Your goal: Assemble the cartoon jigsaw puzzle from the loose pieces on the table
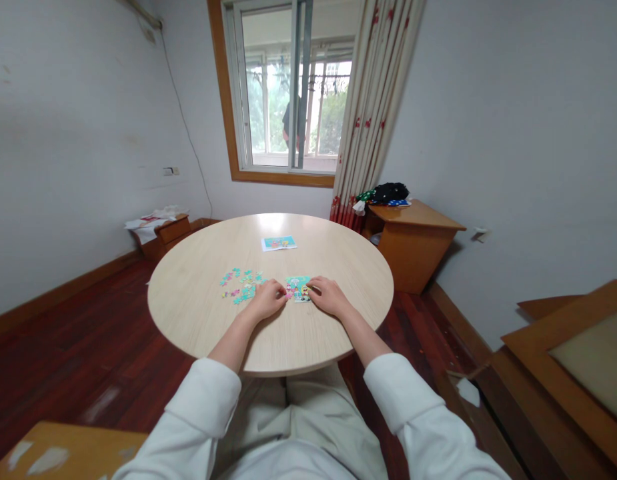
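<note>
You are facing a round, pale wood table (188,287), and it is taking up the middle of the view, with your knees reaching toward its near edge. Beyond it, a sliding window (268,100) is letting in daylight, and a cream curtain with red patterning (373,113) is hanging at the window's right side. A wooden cabinet (403,250) is standing just beyond the table's right far edge, and a bundle of dark cloth (392,193) is lying on its top.

Your left hand (269,299) is bending over the tabletop, between the loose pieces and the joined puzzle; its fingers are curling inward, the tips pointing at the puzzle's left edge, but you cannot tell from here whether they are closing on a piece. Your right hand (328,295) is reaching in from the other side, its thumb and forefinger lying at the puzzle's right edge; whether they are pinching anything is hidden.

The printed picture sheet (279,243) is lying farther back on the table, well apart from your hands. The joined puzzle (299,287) is lying flat between your hands, and the loose puzzle pieces (247,293), mostly teal, are scattering out to the left of your left hand.
</note>
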Tool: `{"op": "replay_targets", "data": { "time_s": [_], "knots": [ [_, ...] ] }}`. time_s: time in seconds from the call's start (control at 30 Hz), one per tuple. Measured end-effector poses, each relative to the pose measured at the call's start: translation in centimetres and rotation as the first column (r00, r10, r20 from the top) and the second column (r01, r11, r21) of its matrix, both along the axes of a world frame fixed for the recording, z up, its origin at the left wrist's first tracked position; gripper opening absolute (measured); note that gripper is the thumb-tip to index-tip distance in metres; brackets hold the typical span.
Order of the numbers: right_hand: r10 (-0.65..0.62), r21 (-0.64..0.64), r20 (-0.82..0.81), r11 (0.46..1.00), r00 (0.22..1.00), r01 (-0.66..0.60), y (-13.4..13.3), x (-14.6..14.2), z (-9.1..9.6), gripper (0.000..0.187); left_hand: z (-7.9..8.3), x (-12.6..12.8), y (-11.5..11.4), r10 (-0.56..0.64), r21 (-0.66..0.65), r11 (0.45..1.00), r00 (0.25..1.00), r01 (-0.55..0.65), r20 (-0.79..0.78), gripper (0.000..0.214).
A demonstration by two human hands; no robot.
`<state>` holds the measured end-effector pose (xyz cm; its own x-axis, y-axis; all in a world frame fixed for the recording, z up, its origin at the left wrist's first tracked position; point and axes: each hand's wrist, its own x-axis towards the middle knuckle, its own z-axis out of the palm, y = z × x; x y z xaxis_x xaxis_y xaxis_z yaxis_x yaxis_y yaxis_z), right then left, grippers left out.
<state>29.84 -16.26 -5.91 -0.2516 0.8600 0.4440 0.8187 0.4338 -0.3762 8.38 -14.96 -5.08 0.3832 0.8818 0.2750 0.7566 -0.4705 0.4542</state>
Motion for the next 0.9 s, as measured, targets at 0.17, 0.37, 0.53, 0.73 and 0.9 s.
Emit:
{"op": "replay_targets", "data": {
  "time_s": [0.17,0.37,0.53,0.73,0.9],
  "knots": [
    [0.002,0.008,-0.002,1.000,1.000,-0.002,0.07,0.05,-0.07,0.019,0.27,0.10,-0.19,0.005,-0.001,1.000,1.000,-0.005,0.000,0.014],
    [-0.005,-0.002,0.007,1.000,1.000,0.005,0.05,0.03,-0.09,0.019,0.15,-0.07,-0.13,0.003,-0.001,1.000,1.000,-0.003,0.007,0.015],
    [-0.002,-0.003,0.001,1.000,1.000,0.002,0.10,-0.01,-0.17,0.019,0.45,-0.16,-0.57,-0.027,0.053,0.998,0.996,0.032,-0.084,0.021],
    [0.002,0.009,-0.006,1.000,1.000,-0.002,0.26,0.03,-0.37,0.019,0.83,0.11,-0.94,-0.042,0.058,0.997,0.989,0.051,-0.141,0.017],
    [0.005,0.003,-0.005,1.000,1.000,-0.005,0.14,-0.01,-0.20,0.020,0.82,0.16,-0.99,-0.037,0.058,0.997,0.991,0.045,-0.130,0.013]
  ]
}}
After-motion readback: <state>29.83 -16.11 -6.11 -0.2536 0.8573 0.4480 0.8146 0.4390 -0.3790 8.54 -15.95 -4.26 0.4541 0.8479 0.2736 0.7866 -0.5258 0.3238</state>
